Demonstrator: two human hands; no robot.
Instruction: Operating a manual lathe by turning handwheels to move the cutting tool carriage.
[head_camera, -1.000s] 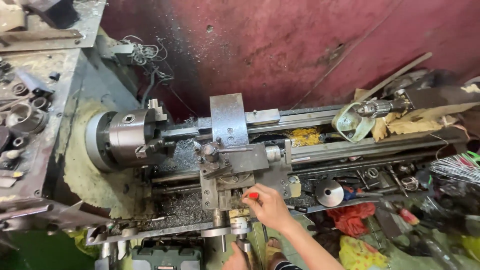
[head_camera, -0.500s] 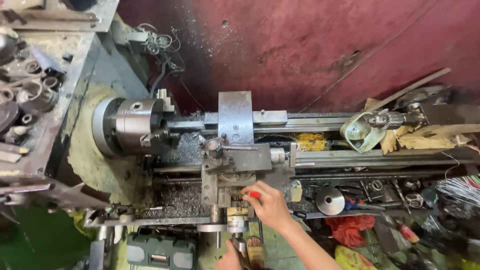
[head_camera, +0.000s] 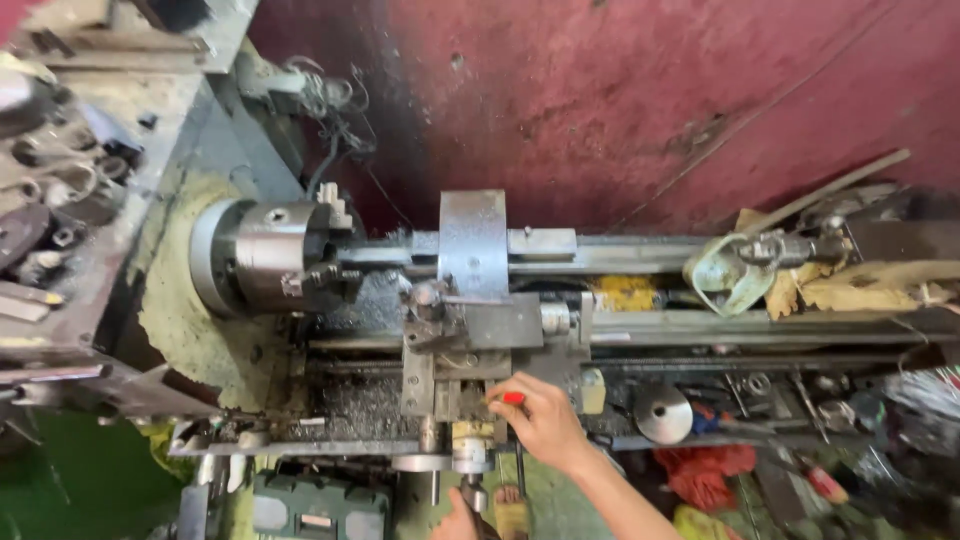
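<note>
My right hand (head_camera: 540, 418) rests on the front of a metal lathe's carriage (head_camera: 470, 330), fingers closed around a small red-tipped knob (head_camera: 513, 398). My left hand (head_camera: 458, 520) shows only partly at the bottom edge, next to the cross-slide handle (head_camera: 472, 492); its grip is unclear. The lathe chuck (head_camera: 265, 257) sits to the left with a workpiece running toward the tool post (head_camera: 432, 300). A grey upright block (head_camera: 472, 240) stands behind the carriage.
A cluttered shelf (head_camera: 50, 200) of metal rings and parts is at the left. A dark red wall (head_camera: 650, 100) rises behind. The tailstock (head_camera: 760, 255), rags and loose tools (head_camera: 760, 400) lie to the right. Metal chips (head_camera: 355, 405) fill the bed tray.
The view has shifted so the lathe sits further right and lower. My right hand stays on the red-tipped knob at the carriage front.
</note>
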